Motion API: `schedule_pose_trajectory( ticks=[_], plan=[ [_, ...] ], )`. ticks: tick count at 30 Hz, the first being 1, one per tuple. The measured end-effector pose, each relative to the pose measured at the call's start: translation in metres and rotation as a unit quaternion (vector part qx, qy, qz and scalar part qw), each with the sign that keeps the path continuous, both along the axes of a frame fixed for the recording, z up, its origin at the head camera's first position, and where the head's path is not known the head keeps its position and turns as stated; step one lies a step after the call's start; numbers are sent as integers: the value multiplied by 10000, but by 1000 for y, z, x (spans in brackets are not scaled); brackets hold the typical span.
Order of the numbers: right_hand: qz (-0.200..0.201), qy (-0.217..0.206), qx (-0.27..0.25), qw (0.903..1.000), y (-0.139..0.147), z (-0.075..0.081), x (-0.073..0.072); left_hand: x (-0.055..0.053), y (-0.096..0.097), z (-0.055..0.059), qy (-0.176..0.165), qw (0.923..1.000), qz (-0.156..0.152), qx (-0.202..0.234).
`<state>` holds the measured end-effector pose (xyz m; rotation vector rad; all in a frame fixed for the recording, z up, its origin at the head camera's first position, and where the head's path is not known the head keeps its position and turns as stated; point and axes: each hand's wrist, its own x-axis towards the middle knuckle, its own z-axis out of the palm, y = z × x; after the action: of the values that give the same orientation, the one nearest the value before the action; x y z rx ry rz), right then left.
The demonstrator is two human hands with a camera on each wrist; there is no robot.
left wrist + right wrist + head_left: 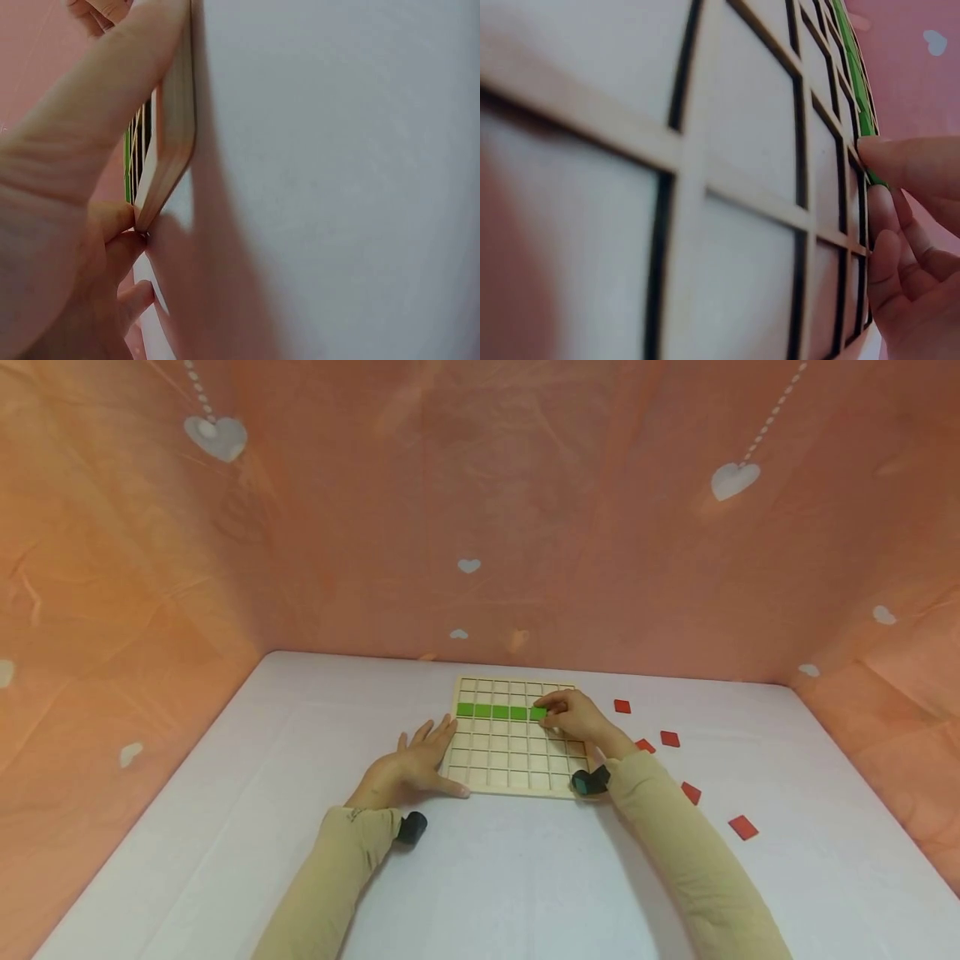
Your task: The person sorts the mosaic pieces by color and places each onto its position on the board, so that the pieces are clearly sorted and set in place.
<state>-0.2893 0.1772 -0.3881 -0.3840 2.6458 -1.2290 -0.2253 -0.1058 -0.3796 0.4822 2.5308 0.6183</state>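
Observation:
A light wooden grid board [498, 758] lies flat on the table. Green square tiles [501, 712] sit side by side in one row of its cells. At the right end of that row, my right hand [576, 714] pinches a green tile [537, 714] at the board's surface; in the right wrist view the thumb [900, 159] is against the green. My left hand [414, 768] rests against the board's left side with fingers extended. Its thumb [105, 90] lies along the near edge in the left wrist view, and the other fingers touch the side near the corner.
Several red square tiles lie scattered right of the board, one red tile [622, 706] toward the back and another red tile [743, 827] nearer the front. A white cloth [480, 877] covers the table. Orange fabric [525, 527] with hearts hangs behind and at both sides.

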Motion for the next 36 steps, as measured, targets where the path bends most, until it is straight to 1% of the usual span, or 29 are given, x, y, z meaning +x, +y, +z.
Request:
schedule_pose_trajectory(
  ticks=[2, 10, 15, 19, 27, 31, 36],
  plan=[
    [14, 32, 17, 10000, 1, 0, 0, 0, 0, -1, -1, 10000, -10, 1],
    [75, -60, 82, 9999, 0, 0, 0, 0, 0, -2, 28, 10000, -22, 30],
    [124, -120, 37, 9998, -1, 0, 1, 1, -1, -2, 24, 10000, 46, 40],
    [95, -115, 73, 9999, 0, 2, 4, 1, 0, -1, -1, 9999, 47, 94],
    [43, -187, -165, 9997, 10, 3, 12, 0, 2, -2, -37, 9999, 53, 132],
    [-40, -246, -283, 9993, 18, 4, 19, -1, 1, -4, -35, 9999, 68, 100],
    [-191, -317, -426, 9984, 31, 4, 23, -2, 1, -1, -61, 9999, 88, 72]
  ],
)
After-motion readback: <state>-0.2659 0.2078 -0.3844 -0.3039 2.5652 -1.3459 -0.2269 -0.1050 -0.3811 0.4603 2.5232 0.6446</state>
